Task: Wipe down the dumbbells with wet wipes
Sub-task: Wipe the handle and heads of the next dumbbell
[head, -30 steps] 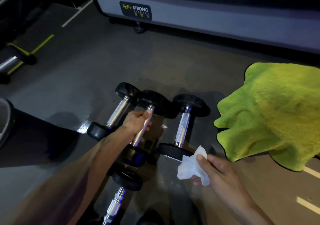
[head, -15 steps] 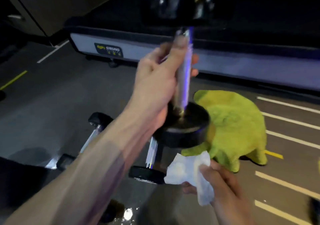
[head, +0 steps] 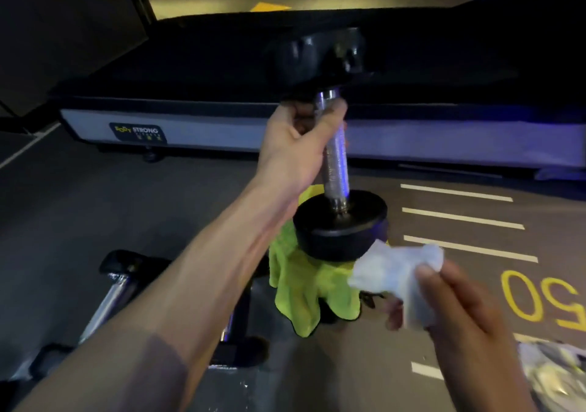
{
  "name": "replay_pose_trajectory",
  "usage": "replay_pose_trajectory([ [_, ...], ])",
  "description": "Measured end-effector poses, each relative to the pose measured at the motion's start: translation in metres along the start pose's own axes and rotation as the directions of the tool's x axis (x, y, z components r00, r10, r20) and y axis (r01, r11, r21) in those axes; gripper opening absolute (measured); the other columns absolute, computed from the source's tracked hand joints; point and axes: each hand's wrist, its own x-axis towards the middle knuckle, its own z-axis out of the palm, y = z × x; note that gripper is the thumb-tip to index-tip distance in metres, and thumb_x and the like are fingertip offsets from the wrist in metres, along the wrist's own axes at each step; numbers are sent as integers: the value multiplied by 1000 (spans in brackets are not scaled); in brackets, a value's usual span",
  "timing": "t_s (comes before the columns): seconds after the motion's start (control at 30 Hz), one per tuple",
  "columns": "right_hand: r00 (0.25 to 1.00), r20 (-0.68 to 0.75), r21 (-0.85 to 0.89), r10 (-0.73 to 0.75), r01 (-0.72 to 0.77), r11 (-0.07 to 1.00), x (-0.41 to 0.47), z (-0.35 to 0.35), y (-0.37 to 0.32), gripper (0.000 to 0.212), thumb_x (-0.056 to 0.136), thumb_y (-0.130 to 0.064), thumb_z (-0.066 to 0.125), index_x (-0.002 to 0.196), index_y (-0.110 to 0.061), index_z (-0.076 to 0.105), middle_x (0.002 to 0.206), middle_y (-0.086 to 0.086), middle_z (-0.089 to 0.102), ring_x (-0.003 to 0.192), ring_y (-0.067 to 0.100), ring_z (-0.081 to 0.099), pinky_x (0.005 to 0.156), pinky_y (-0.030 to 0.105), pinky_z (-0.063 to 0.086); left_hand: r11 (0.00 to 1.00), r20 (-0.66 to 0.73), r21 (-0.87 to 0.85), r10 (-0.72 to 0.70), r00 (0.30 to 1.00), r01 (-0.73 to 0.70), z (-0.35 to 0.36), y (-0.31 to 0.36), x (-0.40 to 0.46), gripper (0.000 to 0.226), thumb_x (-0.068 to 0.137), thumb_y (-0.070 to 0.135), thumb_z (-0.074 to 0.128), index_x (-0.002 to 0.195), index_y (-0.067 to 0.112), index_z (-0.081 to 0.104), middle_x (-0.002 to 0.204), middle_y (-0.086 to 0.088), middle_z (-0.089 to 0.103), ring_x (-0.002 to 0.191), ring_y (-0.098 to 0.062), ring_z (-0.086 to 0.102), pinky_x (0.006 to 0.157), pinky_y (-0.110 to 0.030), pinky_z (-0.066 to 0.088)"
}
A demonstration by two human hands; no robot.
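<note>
From my feed, the left hand (head: 296, 145) is wrapped tight around the chrome handle of a black dumbbell (head: 336, 170), holding it upright in the air, top head up near the dark treadmill deck (head: 222, 62), bottom head hanging over the floor. The right hand (head: 456, 313) is pinching a crumpled white wet wipe (head: 396, 272), which sits just beside the lower head, maybe brushing its edge, can't tell for sure. Right behind and below that head there's a lime green towel (head: 301, 288) draped over something, partly blocked by the dumbbell. My left forearm cuts across the other dumbbells (head: 117, 288) lying on the floor at lower left. Yellow numbers and white stripes (head: 456, 192) are painted on the floor to the right, and some blurry crinkly packet (head: 551, 370) sits bottom right.
</note>
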Motion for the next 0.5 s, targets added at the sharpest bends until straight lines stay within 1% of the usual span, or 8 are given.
replay_pose_trajectory([
  [0.1, 972, -37, -143, -230, 223, 964, 33, -1, -33, 25, 103, -9, 51, 108, -19, 73, 87, 2, 79, 74, 14, 72, 66, 28, 55, 1000, 44, 9, 7, 999, -7, -10, 0, 3, 15, 99, 26, 70, 106, 17, 61, 96, -8, 78, 86, -27, 76, 75, -34, 64],
  [0.17, 926, -16, -237, -377, 362, 901, 62, 8, -47, 32, 101, -3, 49, 104, -29, 68, 91, -19, 77, 81, -3, 70, 71, 20, 51, 1000, 65, 13, 21, 998, -22, -14, 0, 3, 13, 100, 24, 69, 107, 16, 61, 95, -9, 78, 84, -27, 76, 78, -35, 64],
  [0.2, 908, 19, -276, -419, 408, 870, 75, 15, -49, 35, 101, -1, 49, 100, -31, 66, 90, -28, 73, 82, -10, 66, 73, 14, 47, 999, 73, 14, 28, 997, -29, -16, -1, 2, 13, 100, 23, 69, 107, 15, 61, 98, -12, 78, 87, -30, 77, 82, -38, 64],
  [0.23, 900, 67, -319, -430, 427, 846, 87, 24, -47, 35, 102, -2, 49, 100, -33, 65, 90, -31, 71, 83, -13, 63, 75, 12, 45, 999, 77, 17, 39, 996, -40, -17, -2, 2, 14, 100, 23, 69, 107, 14, 62, 102, -16, 78, 92, -33, 77, 86, -41, 63],
  [0.27, 905, 124, -375, -407, 423, 825, 97, 34, -40, 31, 102, -6, 51, 101, -33, 65, 92, -28, 72, 84, -12, 64, 77, 16, 46, 998, 81, 23, 52, 995, -54, -18, -2, 2, 14, 99, 24, 70, 106, 14, 63, 106, -20, 77, 95, -36, 77, 89, -42, 62],
  [0.33, 923, 231, -481, -309, 385, 788, 109, 49, -21, 20, 102, -15, 53, 105, -28, 67, 95, -15, 75, 89, 0, 68, 82, 32, 53, 992, 84, 87, 81, 993, -89, -21, -4, 4, 19, 98, 29, 73, 106, 13, 67, 104, -18, 78, 93, -32, 76, 88, -41, 60],
  [0.43, 924, 294, -503, -244, 367, 782, 112, 55, -9, 15, 102, -22, 53, 103, -20, 68, 94, -5, 75, 93, 15, 69, 89, 45, 55, 951, 15, 270, 150, 989, -148, -28, -1, 7, 31, 86, 46, 81, 102, 20, 75, 92, 4, 79, 84, -10, 73, 87, -34, 60],
  [0.5, 922, 311, -493, -233, 366, 789, 110, 54, -11, 16, 102, -22, 53, 103, -20, 68, 95, -4, 75, 94, 17, 69, 90, 47, 55, 906, -81, 381, 233, 969, -186, -36, 3, 8, 57, 73, 56, 87, 118, 25, 68, 108, 9, 76, 99, -4, 70, 95, -32, 57],
])
